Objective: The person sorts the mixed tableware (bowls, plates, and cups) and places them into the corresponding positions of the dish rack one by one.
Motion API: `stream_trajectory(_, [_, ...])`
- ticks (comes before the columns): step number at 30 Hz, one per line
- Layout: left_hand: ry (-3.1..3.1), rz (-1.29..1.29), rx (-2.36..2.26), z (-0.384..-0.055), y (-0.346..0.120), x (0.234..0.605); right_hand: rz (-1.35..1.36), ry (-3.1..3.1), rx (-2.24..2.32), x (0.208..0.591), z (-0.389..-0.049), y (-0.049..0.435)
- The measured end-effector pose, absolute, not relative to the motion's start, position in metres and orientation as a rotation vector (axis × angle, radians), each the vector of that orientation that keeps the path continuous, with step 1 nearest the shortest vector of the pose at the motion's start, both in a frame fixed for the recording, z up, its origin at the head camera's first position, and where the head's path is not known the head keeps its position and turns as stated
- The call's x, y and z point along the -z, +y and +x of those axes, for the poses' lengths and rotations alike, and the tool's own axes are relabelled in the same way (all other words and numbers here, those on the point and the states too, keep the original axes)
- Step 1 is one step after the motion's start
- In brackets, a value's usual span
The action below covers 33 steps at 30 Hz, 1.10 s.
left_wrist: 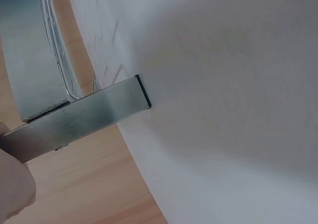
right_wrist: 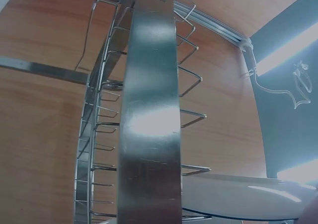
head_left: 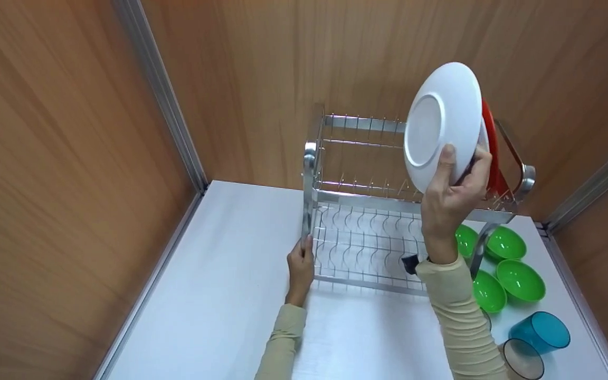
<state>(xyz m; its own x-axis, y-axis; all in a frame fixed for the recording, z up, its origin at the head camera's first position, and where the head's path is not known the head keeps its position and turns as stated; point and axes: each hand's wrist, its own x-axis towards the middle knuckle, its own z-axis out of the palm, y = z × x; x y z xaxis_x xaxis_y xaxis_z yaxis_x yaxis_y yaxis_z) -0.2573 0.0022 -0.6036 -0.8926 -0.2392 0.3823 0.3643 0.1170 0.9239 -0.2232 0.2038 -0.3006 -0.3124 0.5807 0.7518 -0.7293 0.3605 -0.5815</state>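
Note:
A white plate, held on edge with its underside to the left, is pinched in my right hand. The thumb lies on the underside and the fingers are behind the rim. This plate is over the right half of the upper tier of a metal dish rack. Close behind it a red plate stands in the rack, partly hidden, with a white edge between the two. My left hand grips the rack's left front leg, low down near the white table.
Several green bowls sit at the rack's right. Nearer are a blue cup and a clear cup, the latter partly behind my right sleeve. Wooden panels enclose the white table at the back and sides.

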Motion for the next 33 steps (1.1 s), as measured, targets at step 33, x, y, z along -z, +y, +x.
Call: stream_trajectory(33, [-1.919,-0.073,1.87,-0.232,-0.004,0.577,0.049,-1.766,-0.852,0.316,-0.261,0.193])
